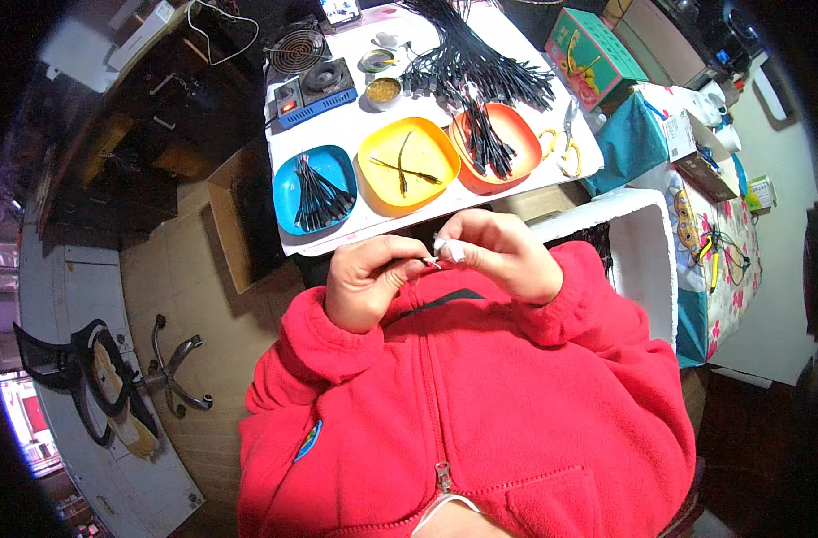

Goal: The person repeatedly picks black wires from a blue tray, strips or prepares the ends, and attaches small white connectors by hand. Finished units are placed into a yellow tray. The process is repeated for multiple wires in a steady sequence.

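Observation:
In front of my chest, both hands are close together at the table's near edge. My left hand (373, 280) is closed in a pinch, with a thin wire end (433, 262) showing at its fingertips. Thumb and forefinger of my right hand (507, 255) are pressed together by a small white piece (452, 250), which looks like tissue or tape. Just beyond them stand three trays: a blue tray (283, 193) with short black cables, a yellow tray (373, 184) with a couple of black cables lying crossed, and an orange tray (527, 163) with a bundle of black cables.
Behind the trays are a blue-based hot plate (317, 103) with a lit red switch, a small bowl of amber grains (384, 91) and a large bundle of black cables (480, 63). Yellow-handled scissors (567, 152) lie right. A white foam box (651, 242) stands beside me.

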The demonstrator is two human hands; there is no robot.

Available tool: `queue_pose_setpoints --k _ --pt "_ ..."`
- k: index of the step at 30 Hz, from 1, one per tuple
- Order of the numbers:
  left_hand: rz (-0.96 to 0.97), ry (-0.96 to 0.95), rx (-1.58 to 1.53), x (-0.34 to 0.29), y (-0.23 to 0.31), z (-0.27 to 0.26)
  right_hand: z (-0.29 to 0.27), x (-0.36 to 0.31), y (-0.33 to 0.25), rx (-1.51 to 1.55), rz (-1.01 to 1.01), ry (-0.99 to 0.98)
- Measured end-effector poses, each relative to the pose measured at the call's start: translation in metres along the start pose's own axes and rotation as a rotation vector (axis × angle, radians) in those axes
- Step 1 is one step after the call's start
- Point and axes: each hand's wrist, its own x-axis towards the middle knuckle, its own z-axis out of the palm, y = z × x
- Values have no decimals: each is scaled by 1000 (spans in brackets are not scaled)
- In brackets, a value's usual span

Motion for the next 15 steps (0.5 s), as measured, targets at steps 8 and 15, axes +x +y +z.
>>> queue_pose_setpoints --k 8,15 --pt "-295 1 -758 0 -17 6 2 4 -7 -1326 -977 200" --pt "-155 5 -182 -8 -10 8 9 -7 -5 -486 -83 178"
